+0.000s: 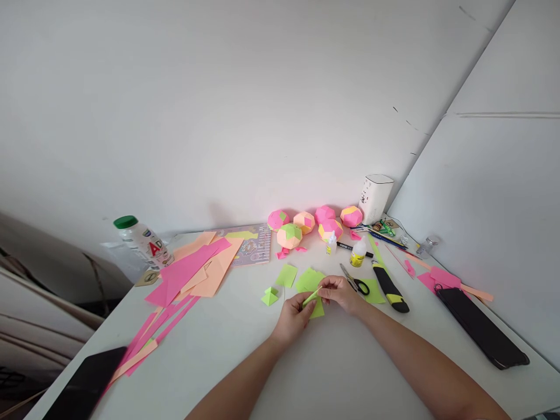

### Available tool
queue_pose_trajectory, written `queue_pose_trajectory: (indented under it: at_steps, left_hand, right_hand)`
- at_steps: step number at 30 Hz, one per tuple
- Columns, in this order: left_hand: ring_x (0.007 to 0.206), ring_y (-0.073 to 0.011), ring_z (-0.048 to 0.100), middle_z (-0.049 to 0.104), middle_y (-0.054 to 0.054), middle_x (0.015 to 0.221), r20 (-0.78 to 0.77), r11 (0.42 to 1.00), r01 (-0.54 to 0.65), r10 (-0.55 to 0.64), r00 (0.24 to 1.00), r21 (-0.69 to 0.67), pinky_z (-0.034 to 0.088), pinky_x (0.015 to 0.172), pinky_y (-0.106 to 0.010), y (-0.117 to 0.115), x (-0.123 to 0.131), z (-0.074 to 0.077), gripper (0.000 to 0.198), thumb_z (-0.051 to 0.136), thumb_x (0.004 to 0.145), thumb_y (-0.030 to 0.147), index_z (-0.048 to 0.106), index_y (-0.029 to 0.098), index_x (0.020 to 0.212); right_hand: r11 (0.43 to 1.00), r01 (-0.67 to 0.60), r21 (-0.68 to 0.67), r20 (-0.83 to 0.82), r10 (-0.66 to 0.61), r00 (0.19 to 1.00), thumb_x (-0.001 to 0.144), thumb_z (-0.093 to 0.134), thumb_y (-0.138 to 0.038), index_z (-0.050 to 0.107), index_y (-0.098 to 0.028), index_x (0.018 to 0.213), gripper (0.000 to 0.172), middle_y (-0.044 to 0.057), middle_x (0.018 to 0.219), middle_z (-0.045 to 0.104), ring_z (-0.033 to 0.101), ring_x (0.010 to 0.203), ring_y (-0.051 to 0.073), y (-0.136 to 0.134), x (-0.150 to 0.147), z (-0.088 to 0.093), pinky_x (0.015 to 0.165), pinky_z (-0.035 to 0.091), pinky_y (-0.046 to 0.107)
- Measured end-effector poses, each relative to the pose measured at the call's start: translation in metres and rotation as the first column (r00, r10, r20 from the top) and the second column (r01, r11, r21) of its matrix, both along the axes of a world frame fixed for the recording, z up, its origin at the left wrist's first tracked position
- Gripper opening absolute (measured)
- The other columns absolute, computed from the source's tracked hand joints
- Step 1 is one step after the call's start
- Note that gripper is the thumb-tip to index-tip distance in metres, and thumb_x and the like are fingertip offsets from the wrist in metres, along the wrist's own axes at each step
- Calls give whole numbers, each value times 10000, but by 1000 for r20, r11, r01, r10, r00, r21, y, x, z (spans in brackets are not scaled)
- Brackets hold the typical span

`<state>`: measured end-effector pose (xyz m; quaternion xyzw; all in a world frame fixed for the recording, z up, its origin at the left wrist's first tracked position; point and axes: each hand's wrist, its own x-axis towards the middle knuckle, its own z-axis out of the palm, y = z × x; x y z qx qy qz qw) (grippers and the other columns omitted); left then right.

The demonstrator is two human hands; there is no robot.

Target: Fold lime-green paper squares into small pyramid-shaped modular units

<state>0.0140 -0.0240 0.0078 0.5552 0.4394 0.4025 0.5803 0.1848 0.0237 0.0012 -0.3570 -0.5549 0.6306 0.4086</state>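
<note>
My left hand (pixel 294 315) and my right hand (pixel 342 293) meet over the middle of the white table (pixel 332 361), both pinched on one small green paper piece (pixel 315 303) that I am folding. More green squares (pixel 308 280) lie just behind the hands. A folded green unit (pixel 270 296) sits to the left of them. Scissors (pixel 355 281) with black handles lie right beside my right hand.
Several pink, orange and green paper balls (pixel 306 224) sit at the back by the wall, with two glue bottles (pixel 357 253), a utility knife (pixel 391 287) and a white container (pixel 375 198). Pink and orange sheets (pixel 192 271), a green-capped bottle (pixel 142 240), a phone (pixel 85 385) lie left; a black case (pixel 481 326) right.
</note>
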Motion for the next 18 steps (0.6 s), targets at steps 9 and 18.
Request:
queue_pose_trajectory:
  at_steps: [9,18]
  left_hand:
    - [401,-53,307,425,46,494,-3,998,56,-56,998,42,257,400,-189,0,-2,1,385,513,803,452,661,143,978]
    - [386,-55,304,392,52,467,-2,997,68,-68,998,22,249,391,-194,1,-3,3,435,525,779,489,666,118,956]
  right_hand:
    - [999,-22,26,-2,22,1000,679,708,-321,628,-158,718,185,-32,525,570,503,477,101,1,1,-2,486,409,243]
    - [999,-26,20,-1,26,1000,676,714,-300,631,-164,694,161,-34,525,568,491,479,101,0,2,1,495,399,246]
